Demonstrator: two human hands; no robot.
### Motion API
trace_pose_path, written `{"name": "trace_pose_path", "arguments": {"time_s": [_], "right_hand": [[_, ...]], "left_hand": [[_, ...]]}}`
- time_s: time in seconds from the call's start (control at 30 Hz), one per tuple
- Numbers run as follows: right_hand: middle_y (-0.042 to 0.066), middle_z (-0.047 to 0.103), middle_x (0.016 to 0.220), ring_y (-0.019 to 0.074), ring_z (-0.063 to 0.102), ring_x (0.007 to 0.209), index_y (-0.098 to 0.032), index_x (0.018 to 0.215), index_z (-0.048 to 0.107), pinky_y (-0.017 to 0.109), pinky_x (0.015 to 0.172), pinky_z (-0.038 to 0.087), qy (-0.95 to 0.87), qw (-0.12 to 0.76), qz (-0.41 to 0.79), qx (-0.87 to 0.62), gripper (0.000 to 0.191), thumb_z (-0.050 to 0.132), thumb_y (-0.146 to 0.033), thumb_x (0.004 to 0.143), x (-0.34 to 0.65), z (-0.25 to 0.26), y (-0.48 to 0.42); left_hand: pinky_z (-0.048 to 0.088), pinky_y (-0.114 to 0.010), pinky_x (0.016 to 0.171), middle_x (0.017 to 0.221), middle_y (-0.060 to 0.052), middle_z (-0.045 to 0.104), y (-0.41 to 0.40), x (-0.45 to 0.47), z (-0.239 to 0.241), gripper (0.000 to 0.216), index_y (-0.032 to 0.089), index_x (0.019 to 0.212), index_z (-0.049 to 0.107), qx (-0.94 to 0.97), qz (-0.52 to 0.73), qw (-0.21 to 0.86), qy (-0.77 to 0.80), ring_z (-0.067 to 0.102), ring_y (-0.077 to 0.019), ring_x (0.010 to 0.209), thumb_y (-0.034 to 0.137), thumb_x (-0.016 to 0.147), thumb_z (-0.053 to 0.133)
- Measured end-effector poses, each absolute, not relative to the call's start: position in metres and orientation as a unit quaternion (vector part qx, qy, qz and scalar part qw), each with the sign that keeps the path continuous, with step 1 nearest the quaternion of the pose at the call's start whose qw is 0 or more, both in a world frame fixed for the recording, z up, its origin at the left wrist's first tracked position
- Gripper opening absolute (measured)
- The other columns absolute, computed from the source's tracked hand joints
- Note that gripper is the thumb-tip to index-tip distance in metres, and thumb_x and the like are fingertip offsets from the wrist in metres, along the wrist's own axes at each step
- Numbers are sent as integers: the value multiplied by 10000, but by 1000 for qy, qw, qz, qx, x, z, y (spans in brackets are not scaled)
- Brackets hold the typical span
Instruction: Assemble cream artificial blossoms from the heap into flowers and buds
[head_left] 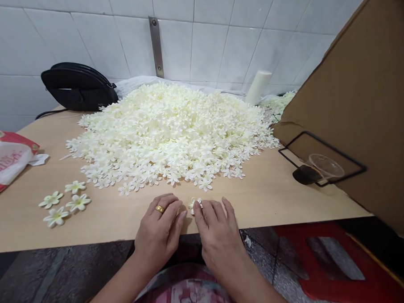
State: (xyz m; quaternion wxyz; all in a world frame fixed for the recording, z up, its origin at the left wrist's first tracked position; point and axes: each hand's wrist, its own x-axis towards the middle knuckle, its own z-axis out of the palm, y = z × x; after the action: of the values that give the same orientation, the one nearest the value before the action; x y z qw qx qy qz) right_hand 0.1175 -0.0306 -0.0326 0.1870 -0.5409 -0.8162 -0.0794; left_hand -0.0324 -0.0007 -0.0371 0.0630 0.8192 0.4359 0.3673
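A small white flower, apparently artificial, is at the table's front, between my hands. My right hand is at this flower, its index fingertip over the petals and the thumb hidden beneath. Just left of it, my left hand, with a gold ring, has its fingers curled and the thumb close to the index finger. Whatever may be inside those fingers is hidden. Beyond both hands spreads a large heap of loose white flowers. Several larger, yellow-centred flowers lie apart on the left.
A black bag rests at the back left, and a red-and-white packet at the left edge. A white cone stands behind the heap. Cardboard rises on the right, beside a black wire frame with a clear cup.
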Motion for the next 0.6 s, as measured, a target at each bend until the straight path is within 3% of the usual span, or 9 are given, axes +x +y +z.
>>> {"name": "trace_pose_path", "arguments": {"time_s": [0.13, 0.33, 0.5, 0.6], "right_hand": [[149, 561, 942, 257, 436, 900, -75, 1093, 560, 522, 900, 307, -810, 218, -65, -541, 433, 409, -24, 690, 119, -34, -28], [63, 538, 926, 181, 466, 849, -207, 1085, 556, 335, 751, 403, -795, 298, 80, -522, 373, 394, -51, 788, 144, -31, -21], [65, 528, 961, 189, 463, 879, -193, 1112, 519, 340, 768, 387, -767, 307, 101, -554, 289, 449, -203, 832, 142, -30, -18], [57, 514, 931, 200, 448, 880, -196, 975, 567, 350, 772, 372, -749, 305, 82, -583, 192, 507, -248, 800, 134, -30, -17]], "left_hand": [[455, -352, 810, 913, -92, 578, -1, -31, -35, 137, 161, 912, 544, 823, 355, 49, 441, 519, -203, 923, 154, 809, 453], [448, -350, 812, 905, -83, 585, -3, -32, -35, 123, 166, 893, 547, 826, 350, 28, 441, 520, -200, 907, 155, 808, 459], [449, -343, 795, 908, -81, 583, -4, -32, -35, 114, 166, 869, 549, 832, 337, 23, 441, 523, -200, 897, 166, 815, 449], [450, -348, 783, 899, -87, 582, -5, -30, -35, 118, 160, 858, 554, 836, 330, 16, 439, 522, -206, 893, 164, 817, 443]]}}
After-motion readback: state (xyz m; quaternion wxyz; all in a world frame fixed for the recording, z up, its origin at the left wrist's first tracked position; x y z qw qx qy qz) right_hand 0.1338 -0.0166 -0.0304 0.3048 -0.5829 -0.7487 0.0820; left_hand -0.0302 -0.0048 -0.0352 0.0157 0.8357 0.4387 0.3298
